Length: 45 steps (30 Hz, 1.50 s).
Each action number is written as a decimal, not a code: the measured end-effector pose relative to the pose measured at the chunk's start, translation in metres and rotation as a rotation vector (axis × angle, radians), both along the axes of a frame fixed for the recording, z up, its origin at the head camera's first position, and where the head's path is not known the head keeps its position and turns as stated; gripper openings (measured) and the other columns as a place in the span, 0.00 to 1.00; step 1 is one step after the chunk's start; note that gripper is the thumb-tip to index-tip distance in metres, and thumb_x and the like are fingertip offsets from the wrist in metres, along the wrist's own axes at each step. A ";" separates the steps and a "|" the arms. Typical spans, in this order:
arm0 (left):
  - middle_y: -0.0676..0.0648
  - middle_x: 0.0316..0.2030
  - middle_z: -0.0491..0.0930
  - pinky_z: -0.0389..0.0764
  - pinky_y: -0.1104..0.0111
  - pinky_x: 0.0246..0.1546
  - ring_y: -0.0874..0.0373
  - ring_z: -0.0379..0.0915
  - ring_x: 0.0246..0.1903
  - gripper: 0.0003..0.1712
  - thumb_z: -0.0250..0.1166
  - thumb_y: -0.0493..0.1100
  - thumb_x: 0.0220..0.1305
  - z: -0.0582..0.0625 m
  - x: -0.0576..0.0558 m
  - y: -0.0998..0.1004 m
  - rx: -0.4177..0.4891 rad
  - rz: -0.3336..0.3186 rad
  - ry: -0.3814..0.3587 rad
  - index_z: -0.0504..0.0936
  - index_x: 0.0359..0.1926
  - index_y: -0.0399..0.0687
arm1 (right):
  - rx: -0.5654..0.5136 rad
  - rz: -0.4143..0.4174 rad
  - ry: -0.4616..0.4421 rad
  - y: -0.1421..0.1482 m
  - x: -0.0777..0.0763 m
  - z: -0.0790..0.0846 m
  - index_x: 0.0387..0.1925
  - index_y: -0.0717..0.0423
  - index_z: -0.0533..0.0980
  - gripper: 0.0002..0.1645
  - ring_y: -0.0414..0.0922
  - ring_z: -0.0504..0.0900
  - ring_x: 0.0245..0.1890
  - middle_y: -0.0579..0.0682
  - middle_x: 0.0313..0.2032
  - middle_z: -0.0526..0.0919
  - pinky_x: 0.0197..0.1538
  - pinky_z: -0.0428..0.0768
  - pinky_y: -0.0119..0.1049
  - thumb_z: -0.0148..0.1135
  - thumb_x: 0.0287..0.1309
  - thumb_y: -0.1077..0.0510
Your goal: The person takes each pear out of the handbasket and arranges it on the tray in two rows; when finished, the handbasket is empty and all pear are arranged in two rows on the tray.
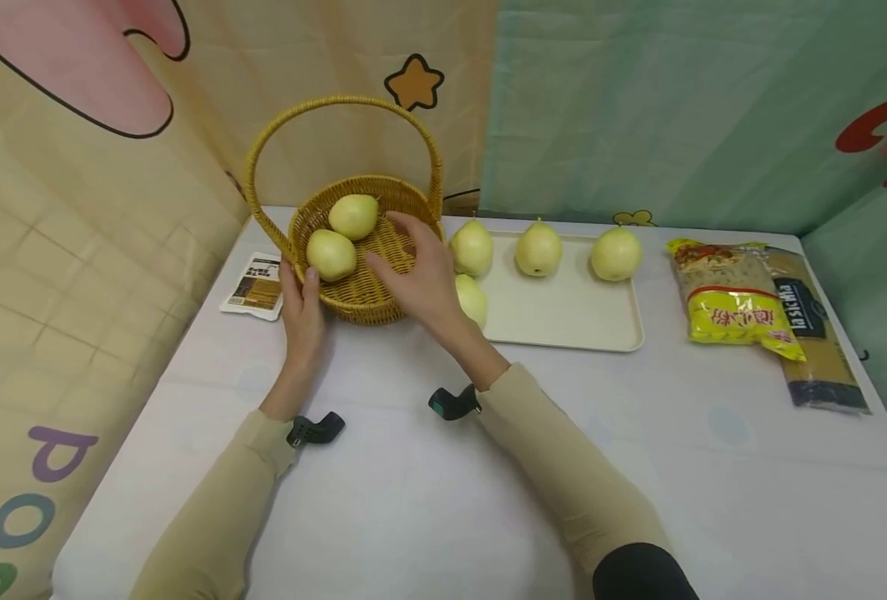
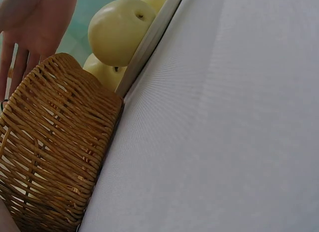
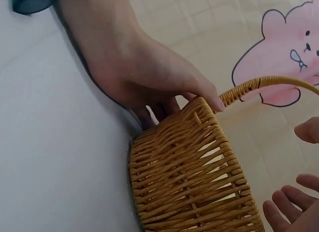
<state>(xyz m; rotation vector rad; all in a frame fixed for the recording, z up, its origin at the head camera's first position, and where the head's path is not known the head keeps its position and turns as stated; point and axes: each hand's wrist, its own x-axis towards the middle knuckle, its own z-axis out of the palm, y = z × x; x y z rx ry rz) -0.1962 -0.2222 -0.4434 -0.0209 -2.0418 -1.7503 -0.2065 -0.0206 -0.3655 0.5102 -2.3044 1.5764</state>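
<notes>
My left hand (image 1: pixel 303 321) holds the side of a wicker basket (image 1: pixel 368 315), thumb over the rim beside the foot of the tall handle and fingers against the outer wall. In the right wrist view the left hand (image 3: pixel 144 67) shows the same hold. Two pale yellow-green pears, a rear pear (image 1: pixel 354 217) and a front pear (image 1: pixel 331 255), lie inside at the basket's left. My right hand (image 1: pixel 423 271) is over the basket's right side, thumb and fingers spread apart with nothing between them.
Right of the basket, a cream tray (image 1: pixel 563 321) carries several pears, among them a middle pear (image 1: pixel 538 248). A small white-and-brown packet (image 1: pixel 256 287) lies left of the basket. A yellow food bag (image 1: pixel 736 296) overlaps a pasta pack (image 1: pixel 819 358) at far right. Curtains hang behind.
</notes>
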 end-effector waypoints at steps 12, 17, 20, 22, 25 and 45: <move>0.45 0.83 0.53 0.49 0.65 0.82 0.55 0.47 0.82 0.37 0.45 0.50 0.85 0.002 -0.002 0.001 -0.008 0.000 -0.053 0.44 0.86 0.51 | -0.114 0.093 -0.099 -0.035 -0.023 -0.003 0.71 0.54 0.72 0.34 0.43 0.77 0.68 0.52 0.69 0.79 0.67 0.79 0.37 0.70 0.69 0.49; 0.48 0.82 0.55 0.49 0.68 0.81 0.59 0.49 0.81 0.37 0.46 0.52 0.85 0.000 -0.001 0.002 -0.023 0.032 -0.055 0.46 0.86 0.53 | -0.069 0.114 -0.124 -0.042 -0.031 -0.006 0.71 0.57 0.72 0.36 0.47 0.77 0.69 0.54 0.69 0.78 0.65 0.80 0.34 0.70 0.68 0.48; 0.49 0.82 0.56 0.51 0.68 0.81 0.59 0.50 0.81 0.36 0.46 0.52 0.85 0.000 -0.001 0.002 -0.024 0.028 -0.042 0.47 0.85 0.53 | -0.033 0.130 -0.149 -0.043 -0.036 -0.006 0.72 0.57 0.72 0.36 0.50 0.79 0.67 0.55 0.69 0.78 0.64 0.81 0.38 0.70 0.67 0.50; 0.46 0.82 0.56 0.51 0.67 0.81 0.57 0.50 0.81 0.36 0.46 0.51 0.85 0.003 0.001 0.004 -0.017 0.019 -0.034 0.47 0.85 0.50 | -0.021 0.141 -0.176 -0.044 -0.038 -0.005 0.72 0.56 0.72 0.36 0.51 0.79 0.67 0.54 0.70 0.78 0.64 0.82 0.39 0.70 0.67 0.51; 0.42 0.82 0.55 0.50 0.66 0.81 0.53 0.49 0.82 0.36 0.45 0.48 0.85 0.014 0.008 0.009 -0.008 0.010 -0.032 0.47 0.85 0.44 | -0.009 0.162 -0.221 -0.044 -0.042 -0.005 0.73 0.54 0.71 0.36 0.51 0.80 0.67 0.53 0.71 0.77 0.62 0.82 0.35 0.70 0.68 0.52; 0.52 0.83 0.53 0.49 0.71 0.80 0.64 0.47 0.80 0.35 0.41 0.50 0.83 0.001 0.000 0.002 0.048 0.008 -0.068 0.47 0.86 0.58 | 0.271 0.260 -0.378 -0.053 -0.053 -0.002 0.77 0.55 0.68 0.39 0.48 0.73 0.72 0.52 0.73 0.74 0.71 0.74 0.37 0.67 0.70 0.50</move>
